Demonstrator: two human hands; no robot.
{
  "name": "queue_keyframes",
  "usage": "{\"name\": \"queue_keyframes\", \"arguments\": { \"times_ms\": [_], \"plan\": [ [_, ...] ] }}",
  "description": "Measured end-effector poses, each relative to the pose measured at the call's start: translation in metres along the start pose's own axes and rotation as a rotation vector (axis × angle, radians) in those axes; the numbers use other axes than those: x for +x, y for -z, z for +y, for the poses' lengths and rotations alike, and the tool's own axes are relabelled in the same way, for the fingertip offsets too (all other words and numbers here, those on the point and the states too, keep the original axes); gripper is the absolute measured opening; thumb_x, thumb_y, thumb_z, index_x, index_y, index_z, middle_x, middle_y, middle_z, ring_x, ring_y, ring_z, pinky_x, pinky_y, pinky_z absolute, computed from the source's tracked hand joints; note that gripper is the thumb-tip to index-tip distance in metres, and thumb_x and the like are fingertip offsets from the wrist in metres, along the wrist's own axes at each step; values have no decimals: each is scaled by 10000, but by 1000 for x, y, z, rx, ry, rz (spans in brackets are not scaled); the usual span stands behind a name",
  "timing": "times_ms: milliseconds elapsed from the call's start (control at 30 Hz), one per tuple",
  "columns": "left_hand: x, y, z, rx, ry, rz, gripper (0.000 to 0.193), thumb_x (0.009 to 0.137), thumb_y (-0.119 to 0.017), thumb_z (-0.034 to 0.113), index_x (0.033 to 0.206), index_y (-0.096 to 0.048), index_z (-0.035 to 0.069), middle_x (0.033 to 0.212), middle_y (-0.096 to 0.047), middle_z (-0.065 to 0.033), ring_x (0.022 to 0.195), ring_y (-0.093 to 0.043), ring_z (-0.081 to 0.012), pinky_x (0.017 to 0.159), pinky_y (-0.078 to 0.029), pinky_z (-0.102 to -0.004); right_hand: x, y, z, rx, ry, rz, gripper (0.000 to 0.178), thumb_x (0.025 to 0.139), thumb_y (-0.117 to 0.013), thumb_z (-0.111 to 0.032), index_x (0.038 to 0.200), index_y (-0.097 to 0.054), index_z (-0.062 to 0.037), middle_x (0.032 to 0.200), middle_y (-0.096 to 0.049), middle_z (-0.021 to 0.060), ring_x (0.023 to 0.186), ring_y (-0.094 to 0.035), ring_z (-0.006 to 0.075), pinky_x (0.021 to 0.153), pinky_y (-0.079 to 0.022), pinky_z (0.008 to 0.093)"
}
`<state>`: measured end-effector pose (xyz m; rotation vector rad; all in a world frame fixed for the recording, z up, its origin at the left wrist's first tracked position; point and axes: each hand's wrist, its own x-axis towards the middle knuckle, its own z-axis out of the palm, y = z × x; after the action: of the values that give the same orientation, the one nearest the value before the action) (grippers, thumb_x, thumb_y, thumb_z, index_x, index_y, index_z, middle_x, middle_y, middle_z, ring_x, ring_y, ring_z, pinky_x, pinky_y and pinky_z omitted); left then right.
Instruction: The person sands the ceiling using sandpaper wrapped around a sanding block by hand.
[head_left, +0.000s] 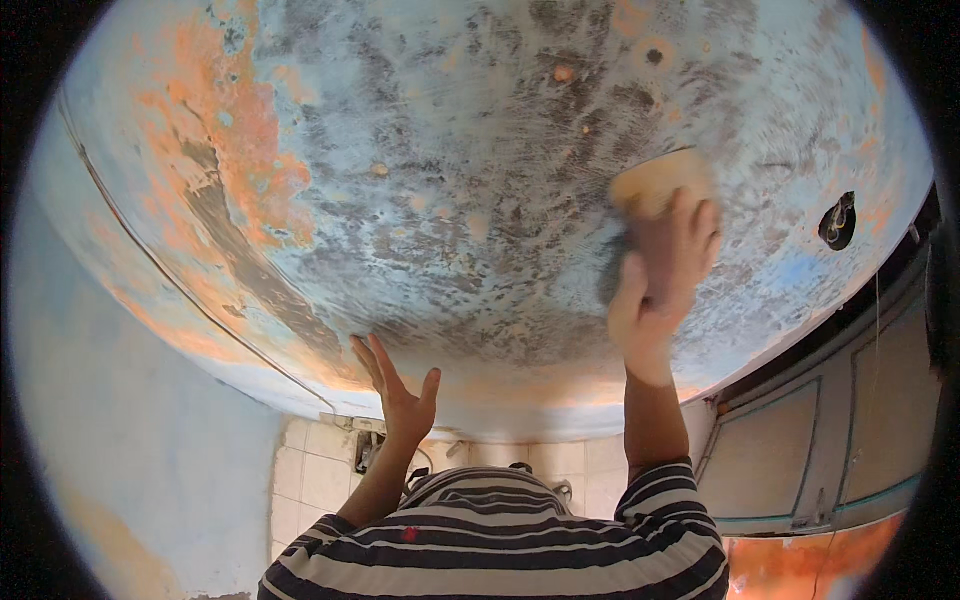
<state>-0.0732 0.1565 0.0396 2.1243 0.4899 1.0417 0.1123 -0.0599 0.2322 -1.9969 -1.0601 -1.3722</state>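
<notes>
In the head view, the right hand (pixel 652 325) is at the right of centre in the frame, clasping a tan-and-brown block (pixel 650 190) against the wall (pixel 480 240), thumb along its left side and fingers along its right. The block's pale end juts beyond the fingertips toward the top of the frame, and its long axis seems to run roughly up and down there, in line with the forearm; blur over hand and block hides the exact grip. The left hand (pixel 403 405) is well apart from it, lower and left of centre, empty, with fingers spread and thumb out; whether its fingertips touch the wall cannot be told. The wall is pale blue, mottled with dark scuffs through the middle and with orange patches at the upper left. A thin cable (pixel 180 277) slants down the left side, and a dark hole (pixel 837 222) with wires in it sits at the far right. Below are floor tiles (pixel 312 470) at the lower left of centre, the person's striped shirt (pixel 490 540) at the bottom, and a panelled door (pixel 765 435) at the lower right.
</notes>
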Motion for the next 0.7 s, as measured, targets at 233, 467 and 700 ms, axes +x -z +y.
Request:
{"name": "queue_keyframes", "arguments": {
  "times_ms": [233,467,700],
  "plan": [
    [2,4,-1,-40,-13,-32,1072,874,-752,272,1606,2,60,1614,124,-342,1492,63,-548,1170,-96,-650,12,-17,-31,-20,342,-208,499,878,-582,-124,1371,-618,-191,1546,-446,134,1429,-345,447,1155,-74,654],
    [-6,7,-17,-66,11,-6,1065,868,-751,252,1605,-7,58,1612,119,-348,1489,68,-553,1170,-93,-651,17,-23,-46,60,181,5,561,834,-635,-170,1381,-599,-292,1551,-443,81,1439,-348,401,1142,-58,669],
    [-14,5,-13,-58,63,0,1054,874,-747,258,1607,-15,62,1620,114,-334,1493,66,-546,1170,-99,-651,-8,-32,-22,149,-53,138,507,890,-631,-222,1394,-583,-260,1523,-457,127,1427,-368,382,1108,-129,707]
  ]
}}
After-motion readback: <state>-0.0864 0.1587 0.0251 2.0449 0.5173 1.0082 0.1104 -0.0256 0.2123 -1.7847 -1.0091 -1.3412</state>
